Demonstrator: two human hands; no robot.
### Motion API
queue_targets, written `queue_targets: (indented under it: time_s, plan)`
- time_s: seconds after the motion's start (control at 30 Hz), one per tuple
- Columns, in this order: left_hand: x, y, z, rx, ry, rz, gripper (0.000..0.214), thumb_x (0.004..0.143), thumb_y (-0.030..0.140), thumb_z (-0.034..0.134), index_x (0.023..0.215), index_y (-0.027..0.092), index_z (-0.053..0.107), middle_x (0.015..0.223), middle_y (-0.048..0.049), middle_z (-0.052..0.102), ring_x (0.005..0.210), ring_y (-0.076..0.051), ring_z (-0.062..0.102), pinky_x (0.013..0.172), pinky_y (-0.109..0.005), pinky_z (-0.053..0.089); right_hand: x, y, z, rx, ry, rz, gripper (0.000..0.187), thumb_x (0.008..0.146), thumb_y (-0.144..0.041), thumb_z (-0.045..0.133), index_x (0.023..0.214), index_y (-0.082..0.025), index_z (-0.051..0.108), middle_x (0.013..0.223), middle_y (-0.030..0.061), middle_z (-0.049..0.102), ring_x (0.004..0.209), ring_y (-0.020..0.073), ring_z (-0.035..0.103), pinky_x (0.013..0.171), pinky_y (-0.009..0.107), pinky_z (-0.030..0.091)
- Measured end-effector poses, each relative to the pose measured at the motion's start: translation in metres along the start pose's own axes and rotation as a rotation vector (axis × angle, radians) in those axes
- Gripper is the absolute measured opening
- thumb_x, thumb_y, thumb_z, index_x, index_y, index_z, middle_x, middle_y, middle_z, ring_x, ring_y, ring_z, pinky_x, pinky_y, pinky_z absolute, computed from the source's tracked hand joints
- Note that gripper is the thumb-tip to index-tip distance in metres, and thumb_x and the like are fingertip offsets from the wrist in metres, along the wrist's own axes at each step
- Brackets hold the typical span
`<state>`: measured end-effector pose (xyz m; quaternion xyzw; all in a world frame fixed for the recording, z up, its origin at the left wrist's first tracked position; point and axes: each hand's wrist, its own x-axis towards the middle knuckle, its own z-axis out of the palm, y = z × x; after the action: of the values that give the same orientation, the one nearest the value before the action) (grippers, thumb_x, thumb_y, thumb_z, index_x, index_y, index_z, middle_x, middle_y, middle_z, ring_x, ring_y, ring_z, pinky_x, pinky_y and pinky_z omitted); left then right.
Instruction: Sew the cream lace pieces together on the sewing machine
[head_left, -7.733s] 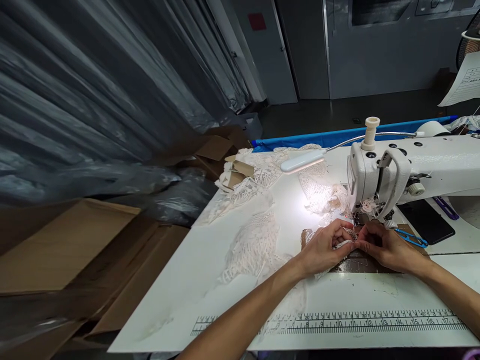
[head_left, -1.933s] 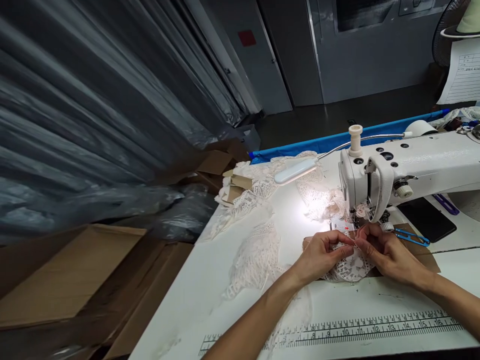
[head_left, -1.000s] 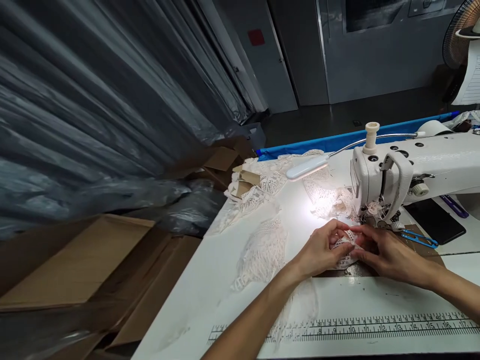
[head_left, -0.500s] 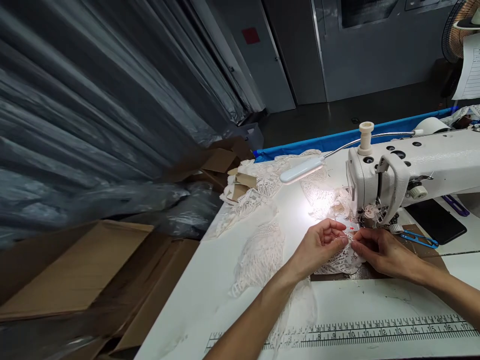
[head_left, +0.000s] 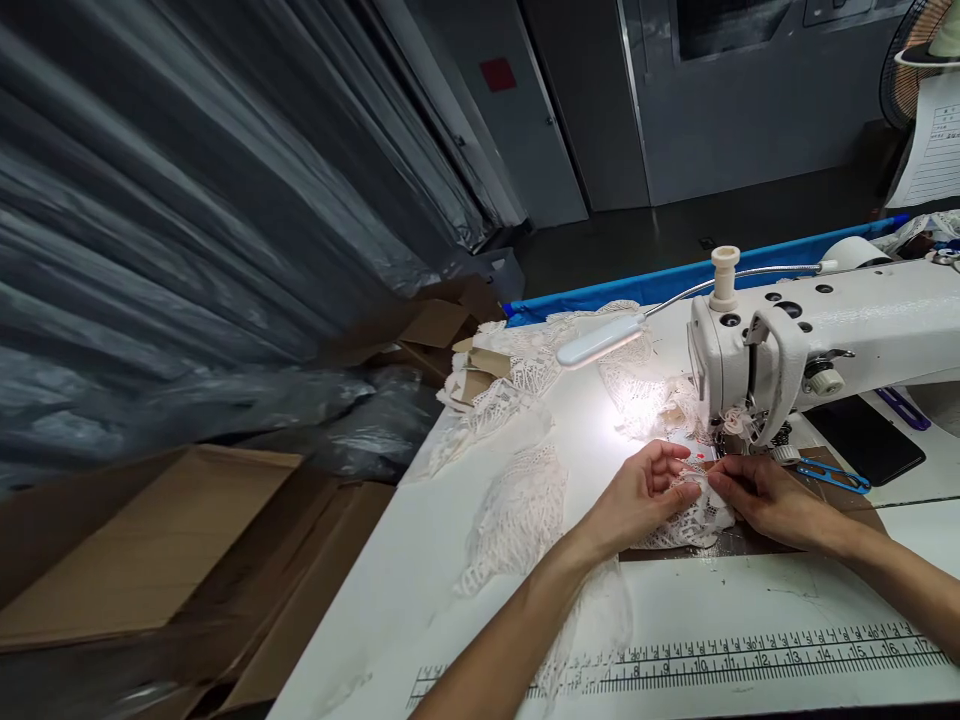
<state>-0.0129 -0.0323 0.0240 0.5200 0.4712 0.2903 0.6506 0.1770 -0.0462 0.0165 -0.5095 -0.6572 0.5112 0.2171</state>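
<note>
Fingers [head_left: 675,483] of left hand [head_left: 637,497] and right hand [head_left: 765,497] pinch shut on scalloped openwork lace [head_left: 694,522]

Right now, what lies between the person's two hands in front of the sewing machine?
A small white lace piece, pinched by the left hand and the right hand; the head view shows it.

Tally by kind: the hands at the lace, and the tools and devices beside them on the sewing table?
Hands, left hand and right hand, both pinching the lace piece: 2
Sewing machine: 1
Gooseneck lamp: 1
Blue snips: 1
Black phone: 1
Purple tool: 1
Total: 7
</note>
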Motion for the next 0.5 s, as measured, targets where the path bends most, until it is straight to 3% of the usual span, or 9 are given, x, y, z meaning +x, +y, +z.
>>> queue_targets:
  time_s: [0.13,0.33,0.5]
  plan:
    - [-0.0018,0.0034,0.0018,0.041,0.017,0.017,0.051,0.063,0.042,0.079,0.1,0.014,0.059,0.075,-0.0003,0.058,0.063,-0.008,0.053,0.059,-0.022,0.04,0.0011,0.0039,0.0,-0.013,-0.011,-0.066,0.042,0.089,-0.055,0.042,0.074,-0.018,0.055,0.058,-0.0014,0.045,0.053,0.0123,0.04,0.048,0.024,0.029]
    - [-0.0018,0.0033,0.0026,0.072,0.043,0.023,0.046,0.063,0.037,0.079,0.097,0.013,0.061,0.08,-0.0018,0.059,0.066,-0.009,0.054,0.062,-0.023,0.04,0.0043,0.0093,0.0003,0.071,0.034,0.026,0.035,0.09,-0.046,0.045,0.084,-0.016,0.062,0.059,-0.0003,0.05,0.059,0.0143,0.047,0.054,0.026,0.036]
    - [-0.0025,0.0021,0.0031,0.085,0.026,0.027,0.043,0.067,0.035,0.076,0.101,0.014,0.059,0.082,-0.0013,0.059,0.06,-0.006,0.051,0.055,-0.021,0.036,0.0028,0.0056,-0.0016,0.086,0.031,0.034,0.027,0.088,-0.042,0.051,0.089,-0.017,0.062,0.067,0.0009,0.053,0.062,0.0136,0.046,0.054,0.026,0.035]
